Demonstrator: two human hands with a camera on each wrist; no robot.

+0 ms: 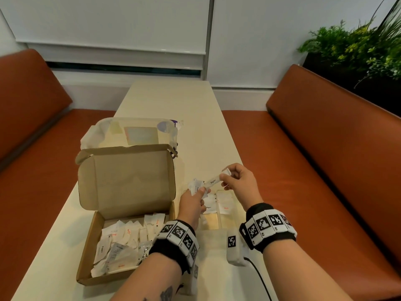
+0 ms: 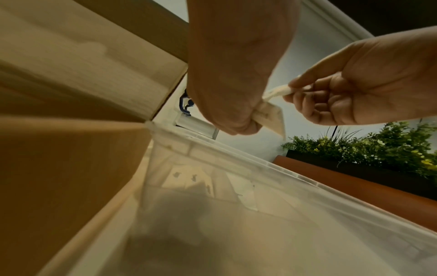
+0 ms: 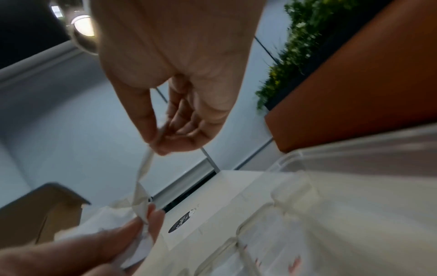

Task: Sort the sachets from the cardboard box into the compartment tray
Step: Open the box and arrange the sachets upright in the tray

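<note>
Now, over the clear compartment tray beside the open cardboard box, the left hand clutches a few paper sachets while the right hand pinches the sugar stick by its end: featherlight, limp, probably best taken by the crimped tip.

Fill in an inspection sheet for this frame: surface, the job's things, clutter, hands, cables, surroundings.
Surface: pale table.
Job's things: open cardboard box with many sachets inside; clear compartment tray holding a Pepper sachet and a Salt sachet.
Clutter: clear lidded container behind the box.
Hands: left hand pinches a few sachets; right hand pinches the Sugar stick above the tray.
Cables: black cable from the right wrist unit.
Surroundings: orange benches, green plants, white blinds.
</note>
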